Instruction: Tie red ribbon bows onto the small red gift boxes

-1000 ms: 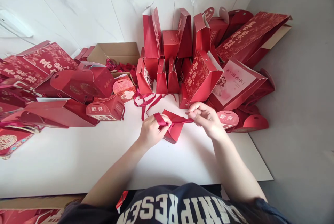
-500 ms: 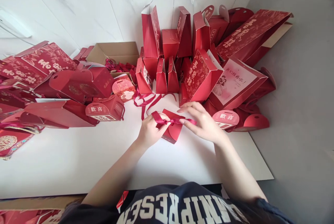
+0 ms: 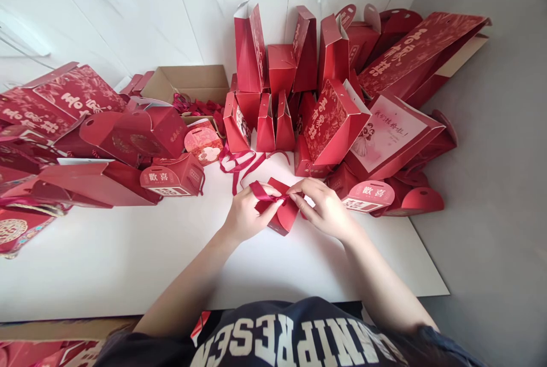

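A small red box [image 3: 285,220] rests on the white table between my hands, with a dark pink ribbon [image 3: 261,192] across its top. My left hand [image 3: 250,211] is closed on the ribbon, which loops up over its fingers. From the right, my right hand [image 3: 318,207] pinches the ribbon near the middle of the box, its thumb and forefinger close to my left fingertips. The ribbon's knot is partly hidden by my fingers.
Loose ribbon [image 3: 235,164] lies behind the box. Red gift boxes [image 3: 335,122] crowd the back and right of the table [image 3: 171,264], and more [image 3: 105,176] stand at the left. A cardboard box [image 3: 192,79] holding ribbons is at the back.
My right hand has moved left and its fingers have closed on the ribbon near the knot. My left hand keeps its hold in nearly the same place.
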### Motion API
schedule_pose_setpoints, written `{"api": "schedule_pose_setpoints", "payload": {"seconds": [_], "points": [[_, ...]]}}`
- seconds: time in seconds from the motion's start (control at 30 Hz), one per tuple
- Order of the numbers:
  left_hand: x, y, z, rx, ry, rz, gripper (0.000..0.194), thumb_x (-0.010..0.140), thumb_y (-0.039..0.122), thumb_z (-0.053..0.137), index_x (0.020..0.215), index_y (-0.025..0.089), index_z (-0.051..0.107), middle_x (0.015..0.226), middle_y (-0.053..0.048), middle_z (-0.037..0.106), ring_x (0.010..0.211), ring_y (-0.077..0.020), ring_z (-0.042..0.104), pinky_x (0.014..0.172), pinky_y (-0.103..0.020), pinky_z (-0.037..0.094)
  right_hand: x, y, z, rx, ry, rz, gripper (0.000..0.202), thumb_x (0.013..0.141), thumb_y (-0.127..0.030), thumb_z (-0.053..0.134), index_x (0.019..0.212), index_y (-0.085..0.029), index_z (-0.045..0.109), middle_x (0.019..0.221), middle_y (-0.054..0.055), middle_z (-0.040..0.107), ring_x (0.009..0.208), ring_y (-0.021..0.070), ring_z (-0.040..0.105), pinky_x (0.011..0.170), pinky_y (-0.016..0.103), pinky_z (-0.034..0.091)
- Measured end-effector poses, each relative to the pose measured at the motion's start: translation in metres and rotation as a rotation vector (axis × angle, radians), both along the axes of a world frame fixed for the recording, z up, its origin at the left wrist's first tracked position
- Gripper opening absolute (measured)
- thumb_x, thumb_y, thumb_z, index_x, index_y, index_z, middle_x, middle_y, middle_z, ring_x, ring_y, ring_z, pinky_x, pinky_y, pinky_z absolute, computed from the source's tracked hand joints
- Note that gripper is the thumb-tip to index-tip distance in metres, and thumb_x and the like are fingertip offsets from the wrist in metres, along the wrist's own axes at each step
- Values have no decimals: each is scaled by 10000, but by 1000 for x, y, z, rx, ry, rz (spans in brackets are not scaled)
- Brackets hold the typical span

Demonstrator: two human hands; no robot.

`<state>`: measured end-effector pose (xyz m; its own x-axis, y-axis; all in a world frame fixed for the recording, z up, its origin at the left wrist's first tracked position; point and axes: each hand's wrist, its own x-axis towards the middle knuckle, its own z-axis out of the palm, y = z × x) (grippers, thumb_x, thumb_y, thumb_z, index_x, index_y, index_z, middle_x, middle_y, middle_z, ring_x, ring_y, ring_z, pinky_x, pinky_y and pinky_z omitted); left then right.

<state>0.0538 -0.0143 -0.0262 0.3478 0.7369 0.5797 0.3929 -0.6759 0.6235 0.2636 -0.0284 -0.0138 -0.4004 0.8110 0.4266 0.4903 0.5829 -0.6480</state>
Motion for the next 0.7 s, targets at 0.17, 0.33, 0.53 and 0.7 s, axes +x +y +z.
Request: {"api": "schedule_pose_setpoints", "payload": {"seconds": [0.17,0.33,0.53,0.7], "points": [[-6,-2,2,-12,-6,42,87,817,161,695,900,185,683,915,-55,727,881,-187,674,811,-322,545,-6,-3,3,-291,154,-98,168,996,-334,477,1032,-217,592,741,-4,610,648,143,545,638,265,438],[-9,-4,6,-187,-59,98,65,826,235,696,812,171,689,748,-28,674,595,-112,541,564,-254,451,-1,-1,7,-455,220,-55,224,924,-420,600,981,-206,634,697,-20,595,620,129,492,613,257,393],[-11,-5,9,-337,-127,96,135,820,290,703,808,157,683,678,-17,615,558,-101,451,529,-250,381,4,0,15,-485,124,-7,177,908,-363,623,930,-204,699,809,1,671,675,127,514,625,251,388],[-14,-3,8,-442,-162,38,159,804,306,721,789,161,657,697,-15,593,571,-104,427,545,-258,368,1,0,17,-481,91,-46,195,930,-356,577,850,-200,662,755,-19,649,640,114,492,602,236,377]]}}
